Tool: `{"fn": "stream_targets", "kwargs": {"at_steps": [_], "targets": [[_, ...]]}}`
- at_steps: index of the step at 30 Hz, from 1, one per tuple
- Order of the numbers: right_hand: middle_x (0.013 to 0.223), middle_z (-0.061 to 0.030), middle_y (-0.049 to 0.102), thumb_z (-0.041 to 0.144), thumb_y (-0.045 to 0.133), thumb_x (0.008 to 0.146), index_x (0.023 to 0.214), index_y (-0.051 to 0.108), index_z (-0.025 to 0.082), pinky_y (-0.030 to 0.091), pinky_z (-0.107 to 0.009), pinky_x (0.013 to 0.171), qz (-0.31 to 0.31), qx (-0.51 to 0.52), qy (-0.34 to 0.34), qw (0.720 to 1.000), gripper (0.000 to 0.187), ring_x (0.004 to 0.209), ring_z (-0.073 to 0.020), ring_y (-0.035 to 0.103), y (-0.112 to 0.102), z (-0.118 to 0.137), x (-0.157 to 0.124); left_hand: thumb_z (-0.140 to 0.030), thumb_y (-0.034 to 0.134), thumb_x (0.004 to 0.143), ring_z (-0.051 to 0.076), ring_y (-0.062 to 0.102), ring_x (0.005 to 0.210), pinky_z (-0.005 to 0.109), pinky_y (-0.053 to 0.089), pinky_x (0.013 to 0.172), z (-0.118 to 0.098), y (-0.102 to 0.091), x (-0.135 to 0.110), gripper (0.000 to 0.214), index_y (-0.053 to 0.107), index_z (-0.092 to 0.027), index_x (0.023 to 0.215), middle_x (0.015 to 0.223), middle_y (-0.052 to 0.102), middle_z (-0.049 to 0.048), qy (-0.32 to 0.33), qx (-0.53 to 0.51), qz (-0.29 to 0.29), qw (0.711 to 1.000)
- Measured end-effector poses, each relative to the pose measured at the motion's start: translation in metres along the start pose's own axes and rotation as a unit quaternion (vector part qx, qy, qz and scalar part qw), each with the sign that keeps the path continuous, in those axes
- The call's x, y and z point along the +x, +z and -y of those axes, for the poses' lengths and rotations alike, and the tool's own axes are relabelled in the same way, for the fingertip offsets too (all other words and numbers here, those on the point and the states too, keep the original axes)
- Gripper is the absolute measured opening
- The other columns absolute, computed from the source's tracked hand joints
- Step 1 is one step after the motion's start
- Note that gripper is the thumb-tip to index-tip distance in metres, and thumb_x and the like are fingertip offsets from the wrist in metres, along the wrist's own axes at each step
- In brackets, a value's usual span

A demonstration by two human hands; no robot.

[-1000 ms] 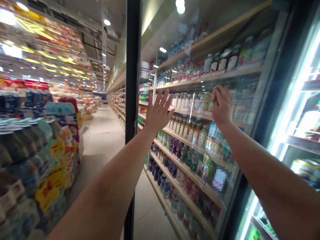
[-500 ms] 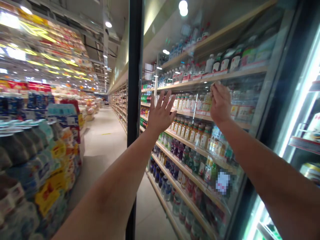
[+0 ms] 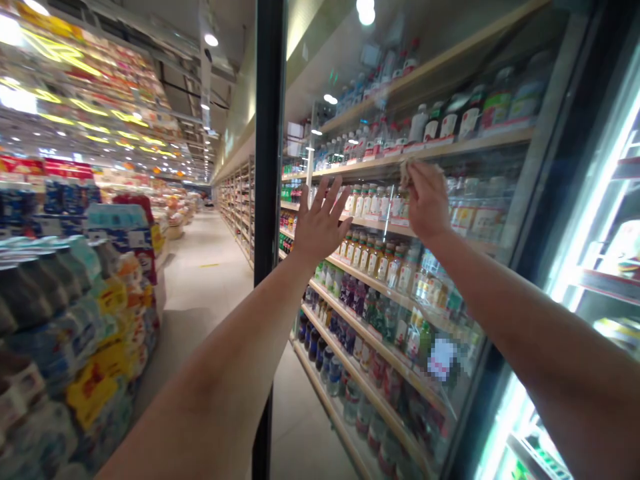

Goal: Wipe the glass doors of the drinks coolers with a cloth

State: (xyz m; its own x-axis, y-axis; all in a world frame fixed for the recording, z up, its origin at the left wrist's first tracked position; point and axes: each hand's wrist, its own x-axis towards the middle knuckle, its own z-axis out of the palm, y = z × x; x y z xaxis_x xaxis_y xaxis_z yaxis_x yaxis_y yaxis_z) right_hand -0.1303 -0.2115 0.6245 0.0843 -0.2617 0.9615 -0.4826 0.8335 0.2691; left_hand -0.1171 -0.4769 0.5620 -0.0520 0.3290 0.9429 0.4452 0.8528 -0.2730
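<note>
A glass cooler door [image 3: 345, 87] with a dark frame stands in front of me. My left hand [image 3: 321, 223], fingers spread and palm toward the pane, is at the glass near the door's left side. Higher and to the right, my right hand [image 3: 429, 205] is closed, its fingers bunched against the pane. A small piece of beige cloth [image 3: 405, 172] shows at its fingertips; most of it is hidden by the hand. Rows of bottled drinks [image 3: 373, 257] show through the glass behind both hands.
The dark door frame edge [image 3: 267, 167] runs upright left of my left hand. Wrapped bottle packs [image 3: 55, 287] are stacked on the left, beside an aisle floor [image 3: 205, 280]. At the far right is a lit cooler interior [image 3: 613, 287] with shelves.
My right hand has slid a little left across the glass with the cloth. My left hand keeps its place on the pane, fingers still spread. The view has shifted slightly.
</note>
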Motion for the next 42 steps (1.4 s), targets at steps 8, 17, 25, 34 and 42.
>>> {"fn": "stream_targets", "kwargs": {"at_steps": [8,17,25,34,42], "targets": [[0.148,-0.0074,0.055,0.022,0.035,0.102,0.147,0.052,0.024,0.039,-0.056,0.119,-0.046,-0.008,-0.003,0.999,0.049,0.139,-0.028,0.049,0.002,-0.012,0.014,-0.043,0.038,0.104,0.026,0.006,0.158,0.056,-0.003,0.13,-0.002,-0.001,0.0,0.061,0.028,-0.022,0.161,0.168,0.021,0.0066,-0.009,0.027,0.006,1.0],[0.143,-0.0046,0.06,0.022,0.036,0.101,0.145,0.055,0.028,0.04,-0.053,0.119,0.018,0.027,-0.068,0.997,0.048,0.134,-0.0255,0.053,0.009,0.011,0.003,-0.043,0.041,0.104,0.026,0.009,0.158,0.056,-0.002,0.13,-0.005,-0.002,0.001,0.062,0.03,-0.022,0.16,0.168,0.021,0.0066,-0.015,0.049,0.016,0.999],[0.147,-0.0065,0.056,0.021,0.04,0.101,0.144,0.056,0.028,0.039,-0.057,0.118,-0.045,0.026,0.022,0.998,0.046,0.137,-0.029,0.049,0.014,0.01,0.014,-0.043,0.04,0.104,0.027,0.012,0.157,0.056,0.0,0.13,-0.005,-0.004,0.0,0.061,0.031,-0.021,0.16,0.167,0.023,0.0075,-0.011,0.055,0.014,0.998],[0.143,-0.0057,0.06,0.018,0.043,0.099,0.143,0.058,0.029,0.041,-0.053,0.119,-0.008,0.057,-0.031,0.998,0.048,0.134,-0.0271,0.054,0.007,0.012,0.003,-0.043,0.041,0.104,0.028,0.013,0.157,0.057,0.001,0.13,-0.004,-0.001,0.0,0.061,0.031,-0.022,0.16,0.167,0.023,0.0068,-0.013,0.053,0.009,0.998],[0.139,-0.0055,0.064,0.02,0.043,0.099,0.135,0.063,0.029,0.044,-0.052,0.116,0.018,0.05,-0.062,0.997,0.042,0.13,-0.0252,0.058,-0.001,0.016,-0.017,-0.045,0.038,0.104,0.026,0.01,0.158,0.056,-0.002,0.129,-0.003,0.001,0.0,0.061,0.031,-0.022,0.16,0.167,0.024,0.0076,-0.015,0.042,0.011,0.999]]}}
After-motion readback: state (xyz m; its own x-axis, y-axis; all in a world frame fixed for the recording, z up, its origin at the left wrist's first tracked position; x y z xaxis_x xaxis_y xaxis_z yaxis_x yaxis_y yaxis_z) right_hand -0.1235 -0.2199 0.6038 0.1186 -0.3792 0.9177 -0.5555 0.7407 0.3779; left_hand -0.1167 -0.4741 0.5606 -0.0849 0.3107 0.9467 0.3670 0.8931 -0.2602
